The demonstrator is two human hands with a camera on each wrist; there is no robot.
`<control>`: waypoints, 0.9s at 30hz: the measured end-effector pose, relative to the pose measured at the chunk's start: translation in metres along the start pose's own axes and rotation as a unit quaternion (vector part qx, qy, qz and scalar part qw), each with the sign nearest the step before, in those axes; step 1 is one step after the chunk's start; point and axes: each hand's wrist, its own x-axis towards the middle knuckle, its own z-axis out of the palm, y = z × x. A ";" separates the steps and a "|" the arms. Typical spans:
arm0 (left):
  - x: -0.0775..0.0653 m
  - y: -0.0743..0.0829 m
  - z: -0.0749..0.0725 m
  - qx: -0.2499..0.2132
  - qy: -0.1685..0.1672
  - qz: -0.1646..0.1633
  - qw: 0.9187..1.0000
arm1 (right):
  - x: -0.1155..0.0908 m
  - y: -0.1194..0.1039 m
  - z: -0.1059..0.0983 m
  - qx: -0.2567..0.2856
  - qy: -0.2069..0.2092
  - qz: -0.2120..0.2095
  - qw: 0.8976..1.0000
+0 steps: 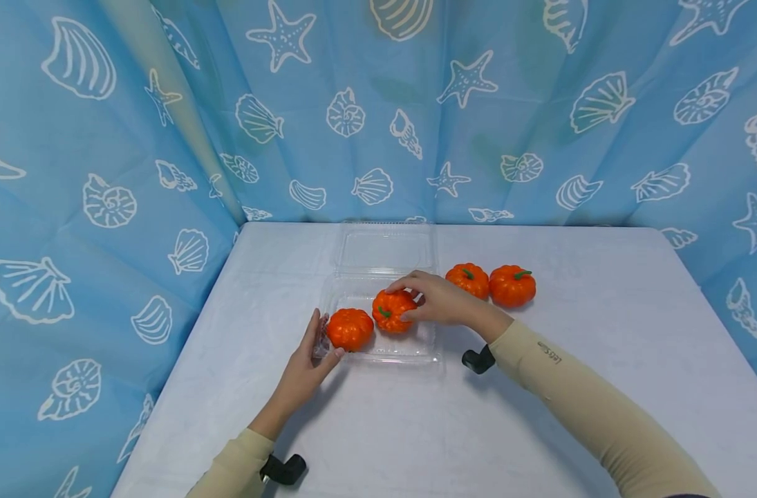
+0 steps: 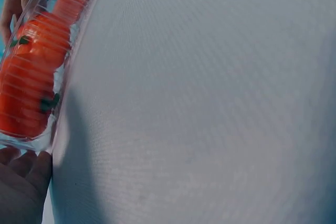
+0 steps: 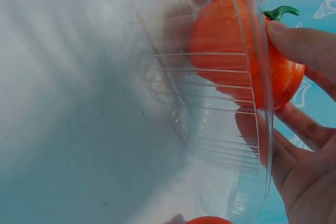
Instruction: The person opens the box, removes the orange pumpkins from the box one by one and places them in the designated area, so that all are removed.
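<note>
A clear plastic clamshell box (image 1: pixel 409 359) lies on the table with its lid folded back. Inside its left half sits a small orange toy pumpkin (image 1: pixel 350 330). My right hand (image 1: pixel 443 301) grips a second toy pumpkin (image 1: pixel 388 312) within the box, beside the first. In the right wrist view, the thumb presses near the green stem (image 3: pixel 283 12) and the fingers curl underneath. My left hand (image 1: pixel 303 370) touches the left end of the box, fingers spread and fairly straight. In the left wrist view, its fingertips (image 2: pixel 39 167) meet the end wall.
Two more toy pumpkins, one nearer the box (image 1: pixel 468 279) and one farther right (image 1: pixel 512 286), stand on the white tablecloth (image 1: pixel 602 332). Behind the box lies its clear lid (image 1: pixel 386 250). A blue curtain (image 1: pixel 378 83) with shell prints hangs along the back and left.
</note>
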 end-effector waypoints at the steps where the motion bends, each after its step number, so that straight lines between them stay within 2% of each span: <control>1: 0.000 0.000 0.000 -0.003 0.000 0.002 1.000 | 0.000 0.000 0.000 0.002 0.000 0.000 1.000; 8: -0.001 0.000 -0.001 -0.020 0.000 0.010 1.000 | -0.002 0.004 0.002 0.011 0.009 0.001 1.000; 16: 0.000 0.001 0.000 -0.003 -0.003 -0.004 1.000 | -0.007 0.006 0.004 0.023 0.030 0.001 0.999; 27: 0.000 0.001 0.000 0.003 -0.001 -0.008 1.000 | -0.019 0.008 -0.005 0.069 0.053 0.001 0.996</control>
